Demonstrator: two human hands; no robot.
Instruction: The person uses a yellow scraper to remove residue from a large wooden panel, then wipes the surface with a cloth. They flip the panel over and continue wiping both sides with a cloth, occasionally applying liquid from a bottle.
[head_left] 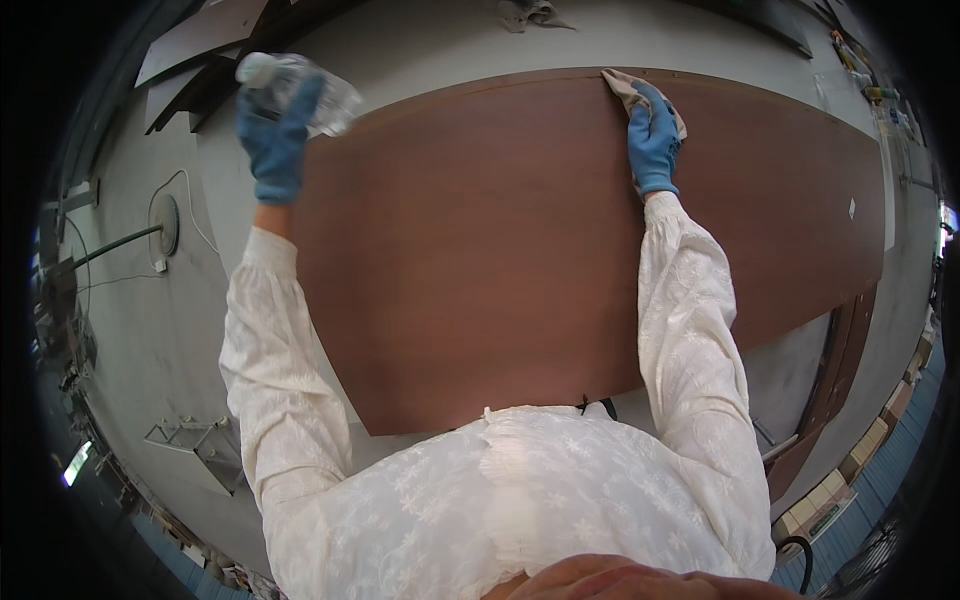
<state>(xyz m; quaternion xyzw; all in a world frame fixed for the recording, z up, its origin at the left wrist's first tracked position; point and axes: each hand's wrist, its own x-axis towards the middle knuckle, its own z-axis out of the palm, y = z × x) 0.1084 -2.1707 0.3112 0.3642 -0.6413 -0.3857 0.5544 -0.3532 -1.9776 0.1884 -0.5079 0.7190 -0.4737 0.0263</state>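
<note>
A large reddish-brown panel (480,240) lies flat in front of me, its far edge curving across the view. My left hand (275,145), in a blue glove, is raised at the panel's far left corner. Its fingers wrap round a clear plastic bottle (335,100), tilted, with a whitish cap at its left end and slightly blurred. My right hand (653,145), also gloved in blue, presses a beige cloth (622,88) onto the panel at its far edge. Part of the cloth is hidden under the palm.
A pedestal fan (167,226) with a white cord stands on the left. Dark boards (215,75) lie at the far left. A crumpled rag (532,14) is on the floor beyond the panel. Cardboard boxes (820,500) line the lower right, near a brown frame (845,365).
</note>
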